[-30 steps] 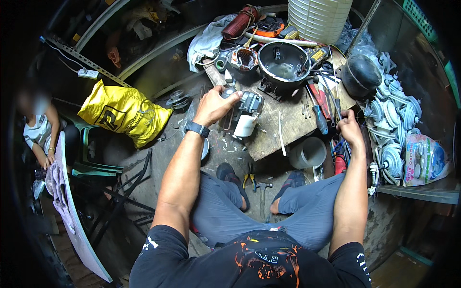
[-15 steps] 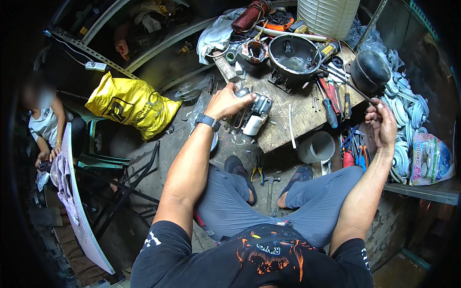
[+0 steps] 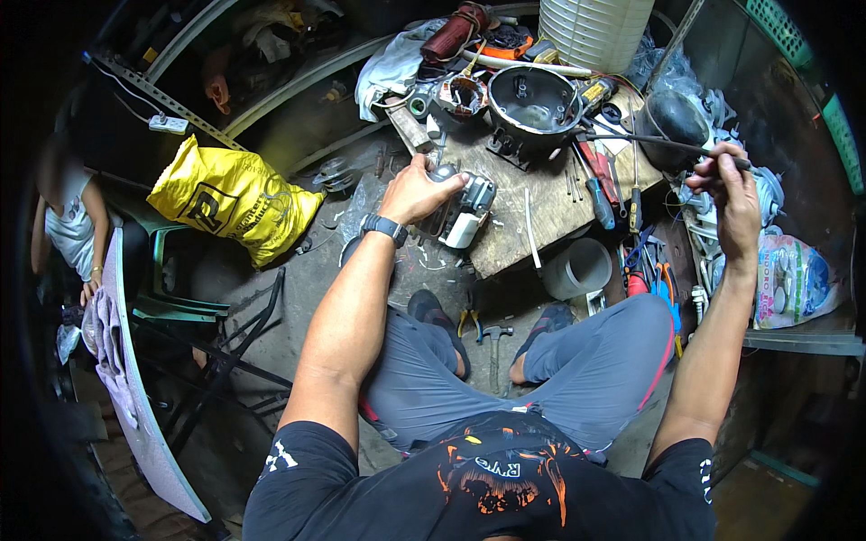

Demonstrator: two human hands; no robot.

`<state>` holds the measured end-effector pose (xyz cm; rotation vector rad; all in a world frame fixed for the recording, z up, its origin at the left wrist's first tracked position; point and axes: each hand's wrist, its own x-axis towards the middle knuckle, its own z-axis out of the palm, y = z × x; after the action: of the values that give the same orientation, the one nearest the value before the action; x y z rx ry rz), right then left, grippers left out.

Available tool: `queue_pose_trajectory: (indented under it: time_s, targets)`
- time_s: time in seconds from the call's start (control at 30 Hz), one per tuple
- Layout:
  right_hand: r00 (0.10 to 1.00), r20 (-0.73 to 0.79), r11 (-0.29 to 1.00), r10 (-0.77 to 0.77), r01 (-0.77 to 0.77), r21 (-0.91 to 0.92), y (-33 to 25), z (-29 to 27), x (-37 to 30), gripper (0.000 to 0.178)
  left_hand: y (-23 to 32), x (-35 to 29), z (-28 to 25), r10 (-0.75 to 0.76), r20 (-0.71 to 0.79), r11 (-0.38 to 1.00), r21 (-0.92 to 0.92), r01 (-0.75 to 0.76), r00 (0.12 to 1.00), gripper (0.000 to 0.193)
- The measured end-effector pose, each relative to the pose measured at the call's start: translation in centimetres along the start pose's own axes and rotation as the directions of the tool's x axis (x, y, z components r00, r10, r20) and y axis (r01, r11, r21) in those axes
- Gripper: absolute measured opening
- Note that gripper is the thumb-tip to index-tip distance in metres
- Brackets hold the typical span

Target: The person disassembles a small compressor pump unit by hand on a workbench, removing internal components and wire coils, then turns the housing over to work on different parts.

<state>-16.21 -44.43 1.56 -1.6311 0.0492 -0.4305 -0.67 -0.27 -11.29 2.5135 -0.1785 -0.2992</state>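
Observation:
My left hand [image 3: 417, 195] is closed on a grey metal motor assembly [image 3: 476, 197] with a white cylindrical part, holding it by the left edge of the worn wooden board [image 3: 505, 243]. In my right hand [image 3: 735, 200], raised at the right, the fingers grip a long thin dark rod [image 3: 672, 142]. The rod points left toward a round black housing [image 3: 534, 101] on the board; whether its far end touches anything I cannot tell. Beside the housing sits a smaller motor part with copper windings [image 3: 462, 96]. A blue-handled screwdriver [image 3: 600, 204] and red-handled tools lie nearer.
A translucent tub [image 3: 577, 270] stands below the board. Pliers [image 3: 470, 323] and a hammer [image 3: 494, 350] lie between my feet. A yellow sack [image 3: 236, 200] is at the left, near a seated person [image 3: 77, 225]. Pale blue plastic parts and a plastic bag [image 3: 794, 281] fill the right.
My right hand has risen and shifted right, and the rod now lies more level. My left hand keeps its hold on the motor assembly. The whole view has shifted slightly.

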Motion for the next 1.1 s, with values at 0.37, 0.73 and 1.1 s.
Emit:
queue_pose_trajectory:
  time_s: [0.37, 0.73, 1.1]
  targets:
    - [0.948, -0.237, 0.973, -0.211, 0.182, -0.14, 3.8, 3.5, -4.8, 0.044, -0.6, 0.3, 0.3, 0.015, -0.001, 1.0, -0.013, -0.015, 1.0, 0.104]
    - [0.798, 0.511, 0.948, 0.318, -0.273, -0.164, 4.9, 12.5, -10.3, 0.027, -1.8, -0.4, 0.7, 0.044, -0.085, 0.998, -0.038, -0.047, 0.995, 0.085]
    - [0.724, 0.601, 0.865, 0.34, -0.491, 0.103, 3.5, 10.7, -16.2, 0.095, -4.7, -1.1, 1.3, -0.055, -0.071, 0.962, -0.27, 0.033, 0.996, 0.079]
